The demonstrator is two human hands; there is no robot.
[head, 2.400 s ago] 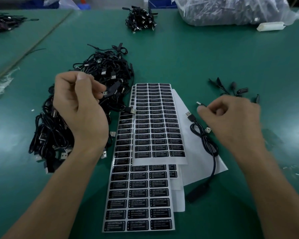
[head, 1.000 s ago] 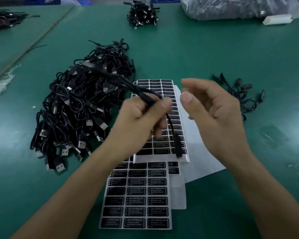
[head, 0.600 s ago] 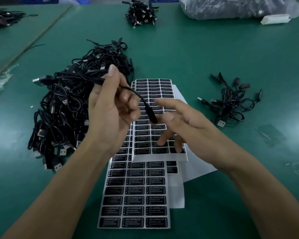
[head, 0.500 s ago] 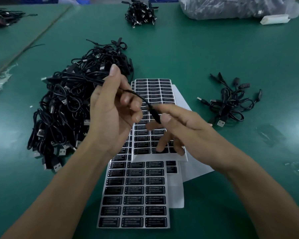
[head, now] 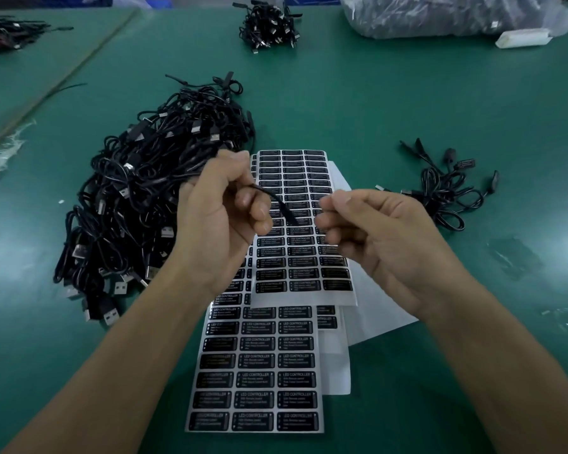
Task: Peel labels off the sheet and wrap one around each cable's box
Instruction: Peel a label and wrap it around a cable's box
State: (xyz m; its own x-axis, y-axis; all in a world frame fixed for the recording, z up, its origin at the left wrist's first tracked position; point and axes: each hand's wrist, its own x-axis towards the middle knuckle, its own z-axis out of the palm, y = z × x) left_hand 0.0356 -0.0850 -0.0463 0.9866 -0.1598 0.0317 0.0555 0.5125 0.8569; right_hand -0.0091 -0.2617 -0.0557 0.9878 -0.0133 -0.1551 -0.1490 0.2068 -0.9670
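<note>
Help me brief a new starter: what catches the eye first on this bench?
At centre, the left hand grips a black cable above the black label sheets, the right hand close beside it. A big tangled pile of USB cables lies to their left, a smaller bunch to the right.

Assembly workshop — green bench (head: 407, 103), cable heaps (head: 135, 204).

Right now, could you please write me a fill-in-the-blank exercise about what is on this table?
1. The left hand holds one black ____ over the label sheets.
2. The big pile of cables lies to the ____ of the sheets.
3. Each label reads LED ____.
4. The table is ____.
Missing words: cable; left; CONTROLLER; green.
</note>
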